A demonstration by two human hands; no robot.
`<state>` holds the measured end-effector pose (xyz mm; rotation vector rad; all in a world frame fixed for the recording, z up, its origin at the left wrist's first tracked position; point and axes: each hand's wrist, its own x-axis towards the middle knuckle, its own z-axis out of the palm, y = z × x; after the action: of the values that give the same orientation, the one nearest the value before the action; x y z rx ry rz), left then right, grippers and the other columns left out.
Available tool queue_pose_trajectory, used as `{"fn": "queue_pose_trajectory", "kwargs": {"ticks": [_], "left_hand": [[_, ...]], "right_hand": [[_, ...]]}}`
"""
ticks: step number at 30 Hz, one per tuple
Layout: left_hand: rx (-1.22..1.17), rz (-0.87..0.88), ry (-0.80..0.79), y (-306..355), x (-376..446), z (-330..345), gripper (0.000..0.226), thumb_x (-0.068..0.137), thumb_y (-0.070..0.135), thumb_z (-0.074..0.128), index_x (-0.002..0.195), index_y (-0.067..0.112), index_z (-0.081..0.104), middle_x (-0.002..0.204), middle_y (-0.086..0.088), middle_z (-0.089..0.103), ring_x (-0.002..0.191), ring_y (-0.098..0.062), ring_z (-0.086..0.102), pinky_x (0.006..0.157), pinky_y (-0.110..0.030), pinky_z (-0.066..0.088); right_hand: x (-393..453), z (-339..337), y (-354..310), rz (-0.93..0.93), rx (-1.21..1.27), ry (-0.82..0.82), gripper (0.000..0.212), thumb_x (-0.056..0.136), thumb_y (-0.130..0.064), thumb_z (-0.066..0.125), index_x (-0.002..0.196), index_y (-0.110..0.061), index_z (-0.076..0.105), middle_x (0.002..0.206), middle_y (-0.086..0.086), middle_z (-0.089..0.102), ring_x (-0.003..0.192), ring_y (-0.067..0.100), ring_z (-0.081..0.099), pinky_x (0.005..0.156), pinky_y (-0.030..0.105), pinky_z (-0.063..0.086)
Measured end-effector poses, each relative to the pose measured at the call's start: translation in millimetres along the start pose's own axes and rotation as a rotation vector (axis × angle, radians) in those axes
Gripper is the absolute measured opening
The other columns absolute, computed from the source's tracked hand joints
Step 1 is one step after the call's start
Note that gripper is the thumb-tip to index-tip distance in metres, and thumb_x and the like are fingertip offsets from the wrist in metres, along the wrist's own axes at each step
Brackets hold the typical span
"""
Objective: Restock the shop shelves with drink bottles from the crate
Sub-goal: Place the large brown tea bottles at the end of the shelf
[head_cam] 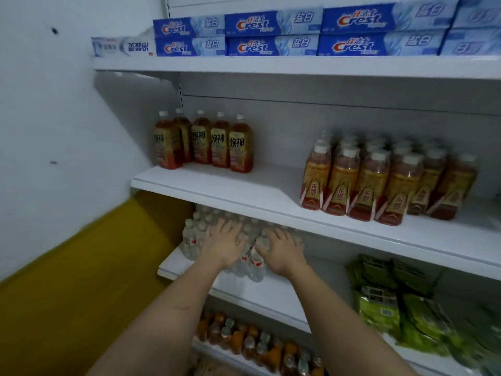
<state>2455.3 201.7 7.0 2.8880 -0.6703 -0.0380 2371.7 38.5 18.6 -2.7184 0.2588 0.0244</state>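
Several clear water bottles [191,241] with white caps and red labels stand packed together on the third white shelf [273,291] down. My left hand [223,244] lies flat on top of the bottle caps, fingers spread and pointing into the shelf. My right hand [282,249] rests the same way on the bottles just to the right, about a bottle's width from the left hand. Both forearms reach up from the bottom of the view. No crate is in view.
Amber tea bottles [206,141] stand at the left of the shelf above [244,191], and shrink-wrapped red-labelled bottles [385,183] at its right. Toothpaste boxes [273,32] fill the top shelf. Green packets [393,302] lie right of the water. Orange bottles [260,340] sit on the lowest shelf. A white wall [54,131] bounds the left.
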Motion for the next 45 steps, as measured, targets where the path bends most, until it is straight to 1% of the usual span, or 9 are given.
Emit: {"fn": "queue_pose_trajectory", "kwargs": {"ticks": [9,15,19,25,28,30,40,43,45], "left_hand": [[-0.018,0.051,-0.127,5.2,-63.0,17.2,0.064,0.103,0.058,0.017,0.160,0.027,0.011,0.168,0.002,0.007,0.154,-0.022,0.001,0.123,-0.048,-0.001],[-0.008,0.065,-0.282,-17.7,-125.5,56.5,0.065,0.102,0.061,0.016,0.160,0.030,0.012,0.168,0.003,0.008,0.155,-0.022,-0.001,0.123,-0.051,-0.002],[-0.032,0.072,-0.343,-29.1,-162.0,86.7,0.065,0.102,0.062,0.018,0.159,0.031,0.014,0.168,0.002,0.011,0.155,-0.023,0.001,0.124,-0.051,0.000],[-0.050,0.115,-0.449,-24.0,-217.9,125.4,0.066,0.101,0.062,0.016,0.160,0.030,0.014,0.168,0.002,0.011,0.155,-0.023,0.001,0.124,-0.049,0.000],[-0.047,0.105,-0.493,-23.5,-230.3,137.6,0.067,0.101,0.062,0.016,0.160,0.029,0.014,0.168,0.004,0.008,0.155,-0.021,-0.001,0.123,-0.050,-0.001],[-0.034,0.086,-0.530,-22.3,-234.1,148.3,0.067,0.102,0.062,0.015,0.160,0.029,0.013,0.168,0.003,0.008,0.155,-0.022,-0.002,0.123,-0.051,-0.002],[-0.089,-0.009,-0.651,31.7,-218.7,209.5,0.067,0.101,0.063,0.018,0.159,0.031,0.014,0.168,0.001,0.009,0.155,-0.025,0.000,0.123,-0.054,0.003],[-0.148,-0.051,-0.694,51.7,-213.1,232.5,0.065,0.103,0.060,0.020,0.160,0.030,0.012,0.168,-0.002,0.008,0.154,-0.027,0.000,0.123,-0.052,-0.001],[-0.173,-0.095,-0.743,64.0,-212.8,251.8,0.064,0.102,0.060,0.021,0.160,0.032,0.012,0.168,-0.002,0.010,0.154,-0.026,0.001,0.123,-0.050,0.003]], "right_hand": [[-65.4,35.6,-0.3,0.167,0.040,-0.072,0.070,0.099,-0.065,0.025,0.159,-0.032,0.013,0.168,-0.001,0.006,0.153,0.028,0.008,0.120,0.055,0.011],[-124.9,79.9,-22.6,0.268,0.046,-0.132,0.065,0.101,-0.060,0.027,0.159,-0.031,0.018,0.167,0.001,0.012,0.153,0.028,0.009,0.121,0.055,0.009],[-174.1,113.8,-17.3,0.322,0.053,-0.162,0.066,0.100,-0.062,0.030,0.158,-0.030,0.021,0.167,0.001,0.015,0.152,0.029,0.014,0.121,0.054,0.014],[-227.5,175.5,4.8,0.420,0.061,-0.290,0.086,0.079,-0.080,0.013,0.149,-0.036,0.035,0.163,-0.001,0.027,0.146,0.031,0.027,0.114,0.055,0.026],[-244.3,180.7,-4.4,0.460,0.107,-0.327,0.069,0.095,-0.069,0.028,0.155,-0.035,0.028,0.165,-0.001,0.021,0.150,0.032,0.019,0.117,0.054,0.022],[-248.5,187.0,-1.6,0.447,0.128,-0.354,0.067,0.098,-0.064,0.033,0.157,-0.034,0.023,0.166,0.000,0.019,0.151,0.032,0.016,0.120,0.055,0.020],[-242.0,214.2,84.1,0.481,0.235,-0.471,0.070,0.098,-0.062,0.032,0.158,-0.027,0.022,0.165,0.005,0.020,0.148,0.035,0.021,0.120,0.051,0.020],[-239.8,235.8,119.1,0.469,0.262,-0.530,0.072,0.097,-0.064,0.031,0.158,-0.028,0.022,0.164,0.006,0.020,0.149,0.032,0.022,0.119,0.049,0.022],[-242.4,248.8,138.0,0.470,0.272,-0.562,0.073,0.096,-0.063,0.030,0.158,-0.026,0.018,0.164,0.009,0.020,0.148,0.034,0.022,0.117,0.048,0.022]]}}
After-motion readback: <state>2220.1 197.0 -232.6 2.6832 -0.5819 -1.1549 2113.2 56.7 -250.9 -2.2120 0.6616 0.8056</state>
